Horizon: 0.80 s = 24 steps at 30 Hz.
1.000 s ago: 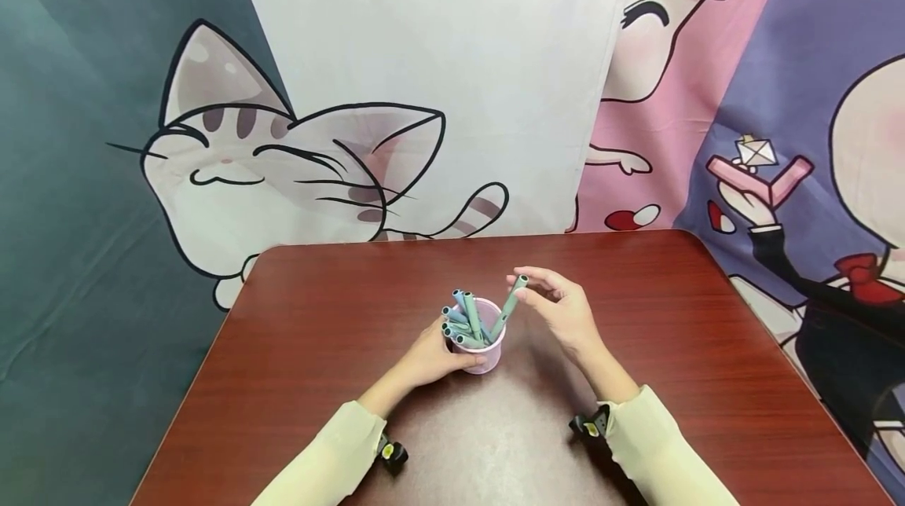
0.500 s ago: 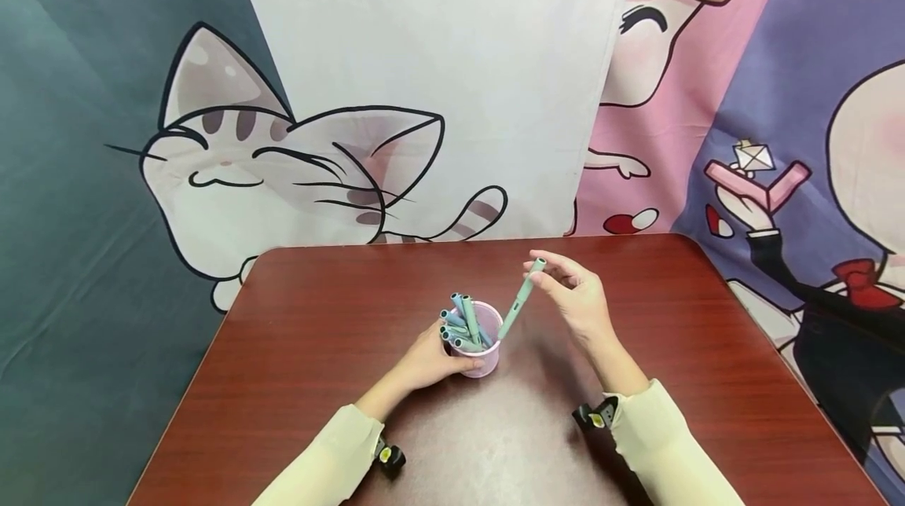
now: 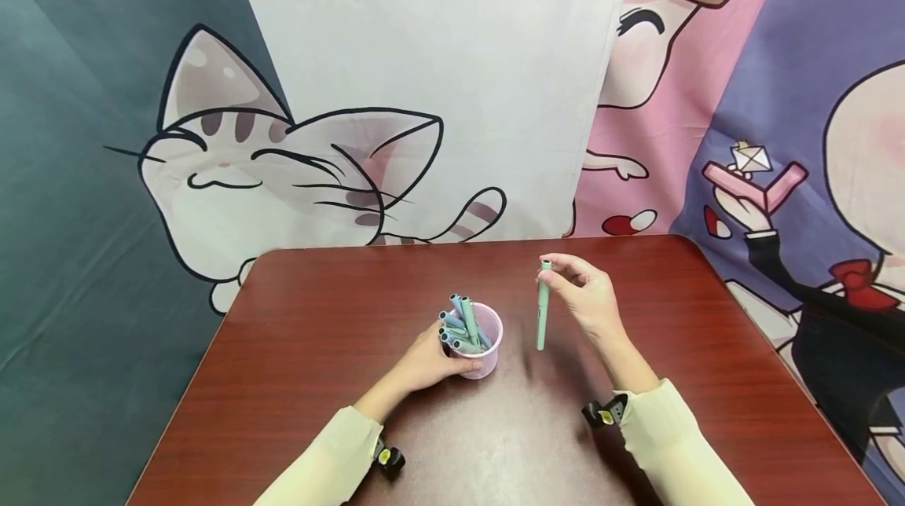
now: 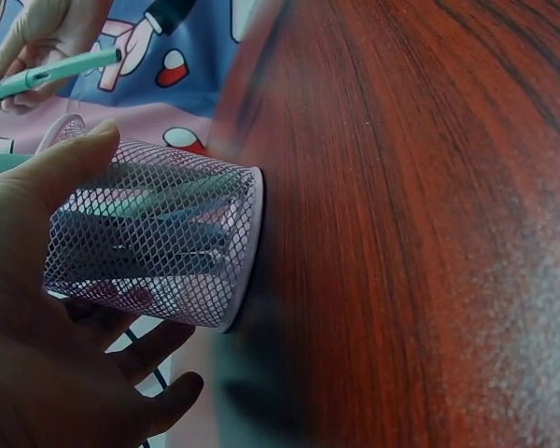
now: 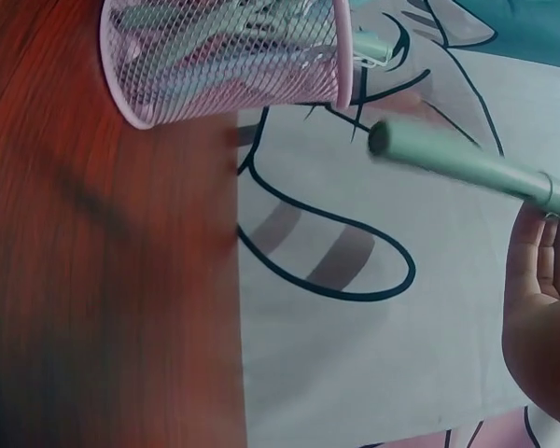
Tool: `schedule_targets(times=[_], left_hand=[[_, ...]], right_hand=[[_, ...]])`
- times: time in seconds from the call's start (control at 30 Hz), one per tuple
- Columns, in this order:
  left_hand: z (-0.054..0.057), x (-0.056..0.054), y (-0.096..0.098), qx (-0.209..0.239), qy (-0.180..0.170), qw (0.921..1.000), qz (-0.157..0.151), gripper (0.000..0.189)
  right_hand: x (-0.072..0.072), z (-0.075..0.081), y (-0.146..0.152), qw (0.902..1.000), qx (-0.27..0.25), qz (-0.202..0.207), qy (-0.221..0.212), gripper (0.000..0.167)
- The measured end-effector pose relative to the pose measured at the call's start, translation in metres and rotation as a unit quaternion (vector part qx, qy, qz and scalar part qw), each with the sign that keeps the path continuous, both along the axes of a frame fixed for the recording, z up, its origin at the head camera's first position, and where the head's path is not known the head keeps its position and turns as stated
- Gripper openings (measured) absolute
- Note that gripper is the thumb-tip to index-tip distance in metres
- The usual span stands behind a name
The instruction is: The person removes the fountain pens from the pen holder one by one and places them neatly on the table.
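A pink mesh pen cup [image 3: 486, 364] stands on the table, with several blue and green pens [image 3: 468, 320] leaning toward its left side. My left hand [image 3: 426, 357] grips the cup from the left, its thumb along the near side; the left wrist view shows the mesh wall [image 4: 159, 233] between thumb and fingers. To the right of the cup, my right hand [image 3: 583, 294] pinches a light green pen [image 3: 542, 309] near its upper end. That pen hangs nearly upright, apart from the cup; its lower end [image 5: 420, 149] points toward the table in the right wrist view.
The reddish-brown wooden table [image 3: 325, 294] has its far edge close to a printed cloth backdrop [image 3: 452, 34] with cartoon figures. A black wrist camera [image 3: 389, 459] sits at the left cuff and another wrist camera [image 3: 601, 413] at the right cuff.
My right hand has drawn the green pen up out of the cup and moved right. The pen has swung from tilted to nearly upright. The left hand stays on the cup.
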<state>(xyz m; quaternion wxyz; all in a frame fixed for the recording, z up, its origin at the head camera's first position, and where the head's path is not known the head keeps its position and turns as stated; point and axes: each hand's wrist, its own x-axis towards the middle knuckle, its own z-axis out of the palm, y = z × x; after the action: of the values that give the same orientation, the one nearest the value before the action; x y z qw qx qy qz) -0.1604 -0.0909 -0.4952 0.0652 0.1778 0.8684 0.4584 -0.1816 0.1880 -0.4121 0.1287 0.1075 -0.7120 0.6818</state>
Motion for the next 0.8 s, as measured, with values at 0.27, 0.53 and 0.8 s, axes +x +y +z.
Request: schedule_targets(times=[0.27, 0.53, 0.8], left_hand=[[0.000, 0.001, 0.000, 0.009, 0.005, 0.9999, -0.001, 0.081], [-0.001, 0.001, 0.000, 0.007, 0.005, 1.0000, 0.000, 0.081], [-0.001, 0.002, 0.000, 0.005, 0.002, 1.0000, 0.001, 0.082]], right_hand=[[-0.005, -0.007, 0.010, 0.9991, 0.035, -0.005, -0.023, 0.030], [-0.004, -0.004, 0.016, 0.9968, 0.059, -0.026, -0.047, 0.033], [0.003, 0.007, 0.016, 0.9914, 0.111, -0.041, -0.057, 0.031]])
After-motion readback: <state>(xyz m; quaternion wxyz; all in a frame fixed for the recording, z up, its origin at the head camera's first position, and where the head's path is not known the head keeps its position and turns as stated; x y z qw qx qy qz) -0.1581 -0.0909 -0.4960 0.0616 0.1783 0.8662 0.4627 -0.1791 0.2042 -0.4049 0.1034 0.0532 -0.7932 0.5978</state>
